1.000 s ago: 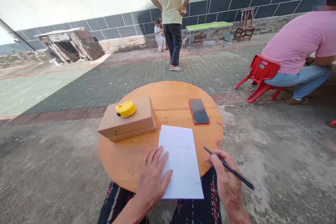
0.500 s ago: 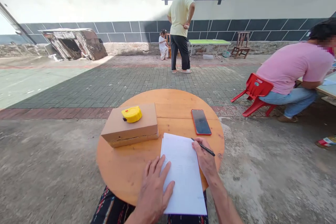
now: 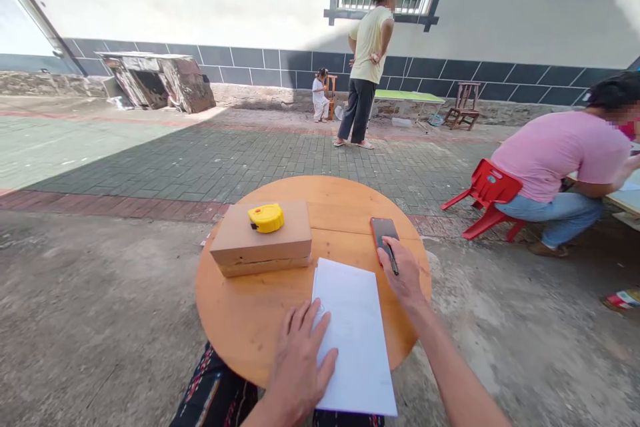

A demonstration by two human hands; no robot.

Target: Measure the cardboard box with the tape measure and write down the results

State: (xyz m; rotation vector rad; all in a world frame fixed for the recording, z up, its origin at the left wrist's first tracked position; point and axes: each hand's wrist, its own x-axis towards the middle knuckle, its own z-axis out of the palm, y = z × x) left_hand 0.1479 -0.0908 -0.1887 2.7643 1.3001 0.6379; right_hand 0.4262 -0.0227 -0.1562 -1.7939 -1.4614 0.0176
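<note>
My left hand [image 3: 303, 357] lies flat with spread fingers on the left edge of the white paper [image 3: 353, 340], which has a faint drawing partly under my fingertips. My right hand [image 3: 404, 273] is closed around a black pen [image 3: 393, 259]. It is over the near part of a phone in a red case [image 3: 383, 227], hiding that end; whether it touches the phone I cannot tell. A yellow tape measure [image 3: 267, 219] rests on top of a brown cardboard box [image 3: 270, 253], to the left of the paper.
Everything stands on a round wooden table [image 3: 260, 340] in front of my knees. A person in yellow [image 3: 370, 47] stands ahead, near a seated child [image 3: 321, 95]. To the right, a person in pink [image 3: 560, 140] sits on a red chair [image 3: 493, 183] at another table.
My right hand has moved from the paper's upper right edge to the phone, still with the pen in it. My left hand stays on the paper. The camera view has shifted slightly.
</note>
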